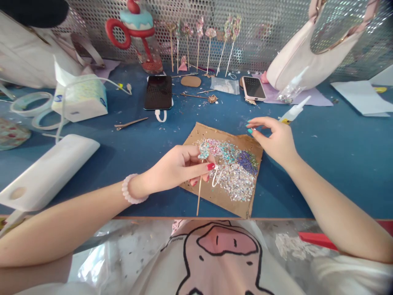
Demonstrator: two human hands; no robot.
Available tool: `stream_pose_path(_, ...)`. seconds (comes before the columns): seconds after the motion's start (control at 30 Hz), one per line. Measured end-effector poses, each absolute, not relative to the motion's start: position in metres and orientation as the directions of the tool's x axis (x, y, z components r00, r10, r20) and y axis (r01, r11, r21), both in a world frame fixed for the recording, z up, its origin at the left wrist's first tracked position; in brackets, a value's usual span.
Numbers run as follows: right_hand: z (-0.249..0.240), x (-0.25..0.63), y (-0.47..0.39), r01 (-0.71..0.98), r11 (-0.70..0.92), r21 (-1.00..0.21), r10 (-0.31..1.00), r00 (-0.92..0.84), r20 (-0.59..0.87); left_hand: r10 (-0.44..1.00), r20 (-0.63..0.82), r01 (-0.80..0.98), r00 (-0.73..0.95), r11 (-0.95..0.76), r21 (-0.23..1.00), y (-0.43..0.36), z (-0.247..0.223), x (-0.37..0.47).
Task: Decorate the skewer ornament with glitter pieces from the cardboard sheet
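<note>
My left hand (181, 166) is closed round a thin wooden stick (199, 196) topped with a pale blue glittery piece (203, 149). A white loop (216, 177) hangs beside its fingertips. Under this hand lies a brown cardboard sheet (224, 203) covered with small shiny pieces in pink, teal, blue and silver (239, 182). My right hand (274, 139) hovers at the sheet's upper right corner, thumb and forefinger a little apart, with nothing visible between them. Just behind it is a small white glue bottle (296, 110).
Decorated sticks (209, 49) stand along the metal mesh. Two phones (158, 92) (254, 88), a tissue box (81, 98), a hair clip (130, 123), a white lamp (50, 172) and bags (294, 53) surround the sheet on the blue table (123, 151).
</note>
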State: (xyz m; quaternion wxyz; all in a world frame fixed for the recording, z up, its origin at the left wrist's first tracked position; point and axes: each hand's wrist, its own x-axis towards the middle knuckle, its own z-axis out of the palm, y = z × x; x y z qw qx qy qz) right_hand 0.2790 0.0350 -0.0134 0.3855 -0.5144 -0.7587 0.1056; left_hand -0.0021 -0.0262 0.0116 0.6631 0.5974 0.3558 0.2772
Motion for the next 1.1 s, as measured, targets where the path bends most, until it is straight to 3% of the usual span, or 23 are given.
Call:
stream_pose_path(0.1,-0.004,0.266,0.016,0.553,0.560,-0.617,0.827,-0.333,0.453,0.786,-0.123,0.029,0.606,0.132,0.991,-0.025,0.011,-0.001)
stream_pose_path(0.2,0.002,0.250,-0.006,0.333,0.673,-0.660,0.697,-0.584,0.416,0.782,-0.110,-0.002,0.613,0.141,0.990,-0.025,0.011,-0.001)
stream_pose_path(0.3,0.003,0.236,-0.019,0.240,0.724,-0.647,0.611,-0.659,0.439,0.777,-0.106,-0.015,0.621,0.146,0.989,-0.026,0.010,-0.002)
stream_pose_path(0.57,0.001,0.224,-0.028,0.115,0.725,-0.679,0.552,-0.688,0.472,0.773,-0.117,0.001,0.624,0.149,0.989,-0.025,0.009,-0.002)
stream_pose_path(0.8,0.003,0.226,-0.031,0.194,0.729,-0.656,0.591,-0.662,0.461,0.777,-0.146,0.033,0.613,0.160,0.987,-0.026,0.010,-0.001)
stream_pose_path(0.97,0.002,0.228,-0.032,0.249,0.579,-0.776,0.756,-0.520,0.397,0.782,-0.150,0.051,0.605,0.151,0.987,-0.027,0.010,-0.001)
stream_pose_path(1.1,0.001,0.226,-0.033,0.168,0.387,-0.907,0.868,-0.399,0.296,0.785,-0.170,0.064,0.596,0.165,0.984,-0.026,0.011,-0.001)
